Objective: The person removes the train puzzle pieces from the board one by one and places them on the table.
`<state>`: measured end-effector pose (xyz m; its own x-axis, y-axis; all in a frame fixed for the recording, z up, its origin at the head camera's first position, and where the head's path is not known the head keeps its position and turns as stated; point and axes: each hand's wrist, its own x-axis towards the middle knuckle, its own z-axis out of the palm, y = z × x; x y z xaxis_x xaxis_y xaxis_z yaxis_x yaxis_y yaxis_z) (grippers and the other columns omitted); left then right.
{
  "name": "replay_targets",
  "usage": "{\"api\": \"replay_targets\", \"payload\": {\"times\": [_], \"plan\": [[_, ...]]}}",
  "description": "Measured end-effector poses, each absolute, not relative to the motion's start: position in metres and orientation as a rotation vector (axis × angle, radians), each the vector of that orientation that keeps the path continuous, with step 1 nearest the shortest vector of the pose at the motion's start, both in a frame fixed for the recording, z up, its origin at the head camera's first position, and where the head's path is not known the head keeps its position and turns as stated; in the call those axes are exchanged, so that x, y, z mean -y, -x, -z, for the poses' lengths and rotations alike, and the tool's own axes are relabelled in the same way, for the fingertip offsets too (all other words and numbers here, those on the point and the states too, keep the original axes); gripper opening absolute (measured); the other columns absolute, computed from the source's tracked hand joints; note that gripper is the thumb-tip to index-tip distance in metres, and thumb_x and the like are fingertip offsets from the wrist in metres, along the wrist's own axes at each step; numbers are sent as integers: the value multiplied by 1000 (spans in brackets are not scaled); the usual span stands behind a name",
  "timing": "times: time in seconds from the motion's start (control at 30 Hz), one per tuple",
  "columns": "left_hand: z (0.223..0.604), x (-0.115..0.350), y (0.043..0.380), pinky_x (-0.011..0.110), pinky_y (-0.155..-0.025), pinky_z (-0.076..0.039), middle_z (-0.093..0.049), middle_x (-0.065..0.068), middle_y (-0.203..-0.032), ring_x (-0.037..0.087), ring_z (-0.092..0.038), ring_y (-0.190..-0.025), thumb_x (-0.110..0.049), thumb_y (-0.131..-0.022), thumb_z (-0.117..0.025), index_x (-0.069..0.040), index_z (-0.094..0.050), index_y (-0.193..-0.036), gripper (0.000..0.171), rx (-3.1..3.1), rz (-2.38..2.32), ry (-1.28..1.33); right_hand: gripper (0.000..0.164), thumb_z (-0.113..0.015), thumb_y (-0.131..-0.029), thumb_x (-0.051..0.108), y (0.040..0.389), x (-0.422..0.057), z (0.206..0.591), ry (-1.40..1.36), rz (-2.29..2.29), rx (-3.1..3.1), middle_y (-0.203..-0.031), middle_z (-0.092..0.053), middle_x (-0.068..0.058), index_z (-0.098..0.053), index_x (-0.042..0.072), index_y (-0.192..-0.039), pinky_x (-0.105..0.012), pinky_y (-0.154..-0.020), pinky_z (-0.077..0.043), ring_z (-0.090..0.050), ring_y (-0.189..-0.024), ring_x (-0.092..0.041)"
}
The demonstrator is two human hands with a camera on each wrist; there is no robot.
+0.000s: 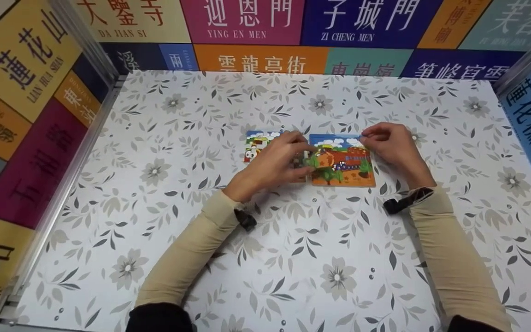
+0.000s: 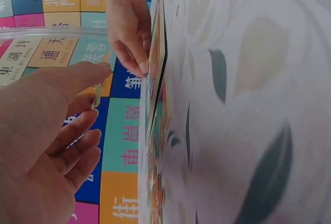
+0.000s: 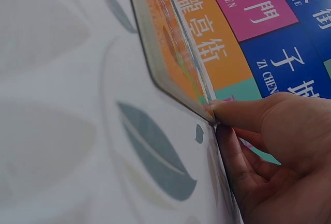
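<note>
A jigsaw puzzle board (image 1: 351,159) with a train picture, blue sky and orange ground lies flat on the table. My right hand (image 1: 392,143) pinches its right edge near the far corner; in the right wrist view the thumb lies on the board's edge (image 3: 178,97). My left hand (image 1: 277,159) is above the board's left side and holds a small, thin jigsaw piece (image 2: 96,95) between thumb and index finger. The other left fingers are loosely bent. Left of the board lies a second colourful puzzle picture (image 1: 252,150), partly hidden under the left hand.
The table (image 1: 284,240) has a white cover with grey flowers and leaves. Panels with large lettering (image 1: 247,20) stand along the back and both sides. Each wrist wears a black camera strap (image 1: 245,220).
</note>
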<state>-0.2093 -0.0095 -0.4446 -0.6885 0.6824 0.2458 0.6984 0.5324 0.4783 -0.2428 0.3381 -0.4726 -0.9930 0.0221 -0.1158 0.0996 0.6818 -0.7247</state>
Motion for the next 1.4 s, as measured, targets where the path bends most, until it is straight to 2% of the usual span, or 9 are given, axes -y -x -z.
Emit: {"api": "replay_targets", "payload": {"times": [0.17, 0.3, 0.43, 0.6, 0.77, 1.03, 1.27, 1.4], "plan": [[444, 27, 209, 36, -100, -54, -69, 5, -129, 22, -64, -117, -39, -100, -80, -15, -75, -139, 46, 2706, 898, 1197, 37, -78, -101, 38, 242, -339, 472, -109, 1208, -2788, -124, -74, -12, -75, 15, -129, -26, -90, -51, -67, -104, -14], [446, 39, 210, 40, -106, -53, -71, 5, -133, 23, -64, -125, -38, -100, -79, -15, -73, -141, 47, 2706, 902, 1200, 37, -78, -101, 39, 241, -339, 472, -122, 1216, -2778, -125, -73, -9, -75, 16, -129, -29, -93, -51, -67, -109, -16], [448, 49, 210, 42, -109, -52, -71, 6, -137, 25, -62, -129, -37, -101, -79, -14, -72, -142, 48, 2717, 902, 1221, 36, -78, -101, 40, 240, -338, 472, -107, 1234, -2776, -123, -74, -8, -76, 16, -128, -25, -89, -51, -67, -107, -14], [451, 61, 208, 41, -98, -54, -69, 7, -132, 24, -62, -118, -37, -99, -82, -14, -75, -138, 46, 2729, 936, 1210, 34, -78, -101, 39, 239, -338, 471, -68, 1247, -2789, -120, -76, -10, -77, 15, -126, -21, -81, -51, -67, -101, -12], [453, 73, 209, 40, -91, -54, -66, 7, -125, 26, -63, -108, -34, -99, -82, -14, -75, -138, 45, 2741, 956, 1178, 37, -78, -101, 41, 240, -337, 471, -109, 1240, -2776, -122, -74, -7, -76, 16, -128, -22, -85, -50, -67, -106, -14], [455, 90, 215, 40, -87, -54, -69, 12, -121, 28, -63, -105, -27, -97, -84, -13, -76, -138, 44, 2766, 981, 1214, 39, -78, -101, 42, 240, -338, 470, -133, 1246, -2755, -124, -73, -7, -75, 16, -130, -25, -89, -51, -66, -111, -17], [458, 96, 218, 39, -89, -54, -68, 5, -121, 24, -64, -105, -28, -95, -86, -18, -73, -143, 50, 2857, 982, 1221, 38, -78, -101, 42, 240, -337, 470, -115, 1226, -2772, -124, -73, -8, -75, 16, -129, -26, -91, -50, -66, -111, -17], [459, 99, 218, 40, -91, -57, -68, 5, -120, 22, -66, -105, -28, -93, -88, -17, -75, -139, 49, 2893, 1025, 1226, 38, -78, -101, 42, 241, -337, 471, -108, 1220, -2776, -123, -74, -8, -75, 16, -129, -25, -89, -50, -66, -107, -15]]}}
